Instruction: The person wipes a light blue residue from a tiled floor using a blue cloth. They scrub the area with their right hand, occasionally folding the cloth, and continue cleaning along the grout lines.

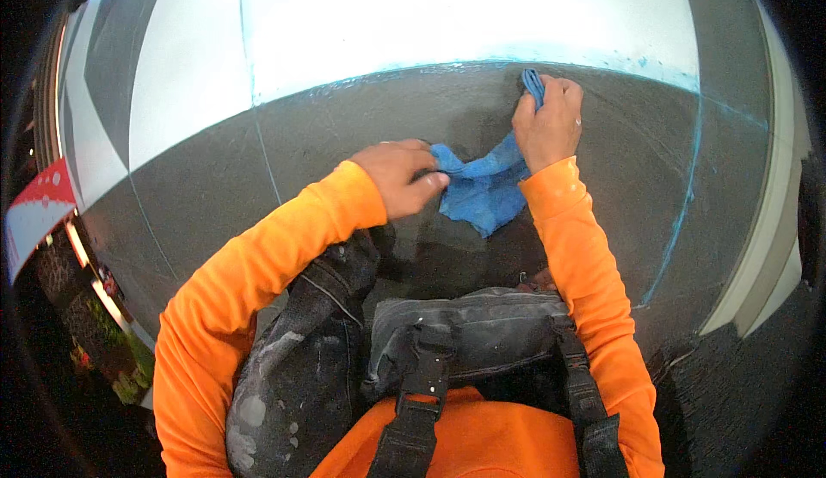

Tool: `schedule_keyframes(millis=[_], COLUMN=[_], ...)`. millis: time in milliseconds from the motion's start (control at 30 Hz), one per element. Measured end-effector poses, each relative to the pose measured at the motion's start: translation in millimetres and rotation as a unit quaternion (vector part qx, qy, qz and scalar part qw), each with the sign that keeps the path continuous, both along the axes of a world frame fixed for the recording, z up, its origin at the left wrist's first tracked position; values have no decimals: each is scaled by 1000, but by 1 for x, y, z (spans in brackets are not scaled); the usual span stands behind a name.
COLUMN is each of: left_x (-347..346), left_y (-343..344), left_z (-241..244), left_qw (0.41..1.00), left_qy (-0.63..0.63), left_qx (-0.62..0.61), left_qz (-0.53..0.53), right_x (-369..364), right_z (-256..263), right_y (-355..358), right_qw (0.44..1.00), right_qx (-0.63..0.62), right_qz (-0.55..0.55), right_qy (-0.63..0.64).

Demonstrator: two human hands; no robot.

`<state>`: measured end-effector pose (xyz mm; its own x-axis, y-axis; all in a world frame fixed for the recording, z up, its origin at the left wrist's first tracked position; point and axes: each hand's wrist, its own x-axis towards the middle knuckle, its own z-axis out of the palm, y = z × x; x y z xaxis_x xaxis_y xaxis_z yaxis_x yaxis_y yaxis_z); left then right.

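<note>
A blue cloth (485, 194) hangs between my two hands, in front of a dark grey panel surface (387, 107) that borders a brightly lit white area (452, 13). My right hand (552, 120) grips a folded end of the cloth close to the edge where grey meets white. Lower and to the left, my left hand (403, 178) pinches the cloth's other end between thumb and fingers. Light blue smears run along that edge, and thin blue lines (684, 220) cross the grey surface. Whether the cloth touches the surface cannot be told.
Pale trim (752, 245) bounds the grey surface at the right, with dark rough ground (748, 387) below it. A red and white panel (42, 204) stands at the far left, above some plants (126, 362). A black bag (471, 329) with straps is worn at my front.
</note>
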<state>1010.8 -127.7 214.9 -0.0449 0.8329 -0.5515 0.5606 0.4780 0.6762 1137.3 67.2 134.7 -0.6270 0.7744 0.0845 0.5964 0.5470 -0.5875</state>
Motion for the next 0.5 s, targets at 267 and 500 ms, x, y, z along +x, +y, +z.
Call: schedule_keyframes(millis=[267,500], left_x=[21,20], left_y=[-138,-210], left_z=[53,28], left_qw=[919,747], left_qy=[36,-126], left_qx=[-19,-40], left_qz=[392,651], right_x=[-19,-23], right_z=[-7,-15], right_y=[-15,-20], right_qw=[997,996], right_qx=[51,71], right_qz=[44,36], right_qy=[30,-26])
